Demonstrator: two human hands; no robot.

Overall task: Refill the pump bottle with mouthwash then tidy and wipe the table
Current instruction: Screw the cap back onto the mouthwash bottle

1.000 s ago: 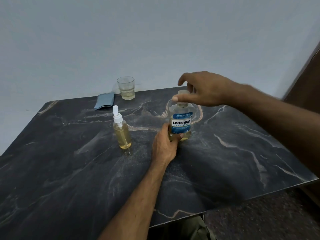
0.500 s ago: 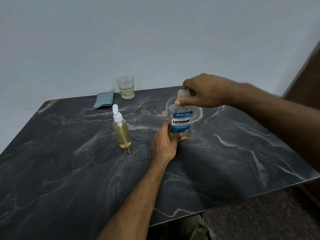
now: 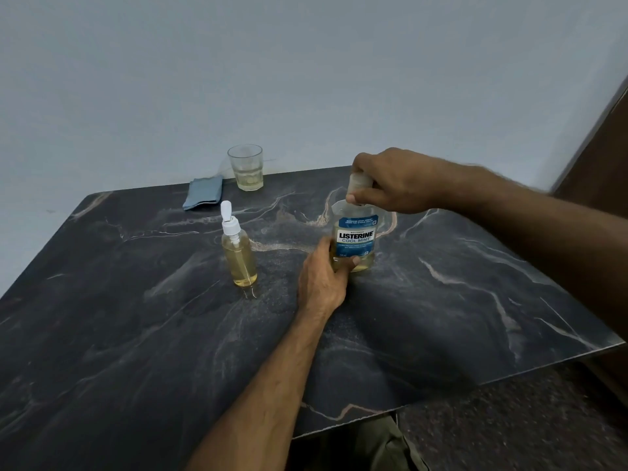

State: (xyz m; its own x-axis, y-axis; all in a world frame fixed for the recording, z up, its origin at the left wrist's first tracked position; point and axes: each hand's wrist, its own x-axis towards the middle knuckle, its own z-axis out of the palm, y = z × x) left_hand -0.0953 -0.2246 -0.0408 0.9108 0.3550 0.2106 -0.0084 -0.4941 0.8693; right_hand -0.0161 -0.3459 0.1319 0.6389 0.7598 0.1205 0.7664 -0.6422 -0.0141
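Note:
A clear mouthwash bottle [image 3: 356, 237] with a blue label stands upright on the dark marble table [image 3: 458, 300], with yellowish liquid low inside. My left hand [image 3: 323, 280] grips its lower left side. My right hand [image 3: 394, 181] is closed over its pale cap [image 3: 358, 181] from above. To the left stands the small pump bottle [image 3: 239, 253], full of yellow liquid, its white pump head on and nothing touching it.
A glass [image 3: 246, 168] with a little yellowish liquid stands at the table's far edge by the wall. A folded blue cloth [image 3: 203, 196] lies just left of it. The table's near right edge drops to a dark floor.
My right hand has closed down around the mouthwash bottle's cap and turned slightly on it. My left hand and both bottles have stayed where they were.

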